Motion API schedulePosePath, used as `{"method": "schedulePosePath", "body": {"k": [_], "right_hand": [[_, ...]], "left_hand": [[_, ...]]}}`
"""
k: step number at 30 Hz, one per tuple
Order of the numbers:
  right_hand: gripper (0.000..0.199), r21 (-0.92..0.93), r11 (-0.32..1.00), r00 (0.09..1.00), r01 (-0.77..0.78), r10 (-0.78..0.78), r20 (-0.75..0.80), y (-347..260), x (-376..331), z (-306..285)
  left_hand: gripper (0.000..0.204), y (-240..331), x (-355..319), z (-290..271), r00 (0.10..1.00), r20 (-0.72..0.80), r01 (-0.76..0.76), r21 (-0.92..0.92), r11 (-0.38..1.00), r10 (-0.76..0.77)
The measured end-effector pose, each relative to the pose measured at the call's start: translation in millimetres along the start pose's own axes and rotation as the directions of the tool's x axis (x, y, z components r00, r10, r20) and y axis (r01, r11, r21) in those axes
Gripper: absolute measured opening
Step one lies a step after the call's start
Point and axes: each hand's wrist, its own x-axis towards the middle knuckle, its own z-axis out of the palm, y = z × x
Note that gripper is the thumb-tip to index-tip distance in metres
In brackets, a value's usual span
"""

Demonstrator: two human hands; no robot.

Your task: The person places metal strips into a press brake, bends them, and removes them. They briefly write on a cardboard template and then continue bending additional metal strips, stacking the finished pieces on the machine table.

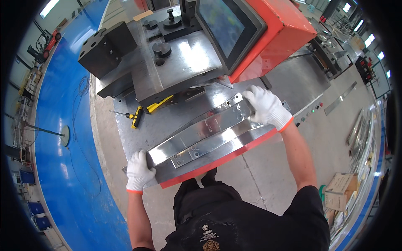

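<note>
Holding a long shiny metal strip (pixel 205 131) flat on the steel table (pixel 167 121) of a press, one end in each gloved hand: left hand (pixel 138 170) closed around the near left end, fingers wrapped over the edge; right hand (pixel 266 108) closed over the far right end, palm on top and fingertips curled past the rim. Lying slantwise along the front of the table, just above the red edge (pixel 217 161), near the machine's dark block (pixel 106 48) and round pegs (pixel 161 49) but apart from them. Judged as the positioning step: lined up on the table and steadied, not yet slid under the tooling. Calling next, most likely, for an even push or shift with both hands together, keeping the piece flat and square, with fingers kept outside any pinch point beneath the orange housing (pixel 276 33) and its screen (pixel 222 25). Looking like a folded sheet profile, bright and mirror-like, with long creases running end to end, a narrower plate set along its middle, and small punched holes near the right end and near the centre. Appearing stiff but thin, with edges sharp enough to make the white gloves sensible. Resting to the left on the table, untouched, a yellow-and-black screwdriver (pixel 135 116) and a yellow-handled tool (pixel 159 103). Beyond the table, a blue floor (pixel 63 167) at the left.
</note>
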Motion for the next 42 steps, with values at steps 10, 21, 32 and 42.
{"method": "schedulePosePath", "body": {"k": [10,21,32,42], "right_hand": [[0.081,0.442,0.897,0.931,0.008,0.155,-0.331,-119.6,-53.9,-7.2],[0.094,0.969,0.242,0.804,0.052,0.566,-0.184,-369.4,15.9,21.5],[0.057,0.976,-0.119,0.794,0.182,0.603,-0.075,-503.5,123.1,31.4],[0.044,0.921,-0.133,0.649,0.366,0.746,-0.151,-521.4,224.6,17.7]], "left_hand": [[0.048,-80.8,-63.2,-69.4,0.923,-0.356,-0.108,0.129,0.986,0.147],[0.044,-312.0,-120.7,-85.2,0.916,-0.385,-0.138,-0.037,0.990,0.113],[0.055,-467.6,-136.4,-120.5,0.898,-0.439,-0.043,-0.029,0.999,0.026],[0.056,-535.5,-2.0,-113.9,0.899,-0.434,-0.126,-0.123,0.984,0.061]]}}
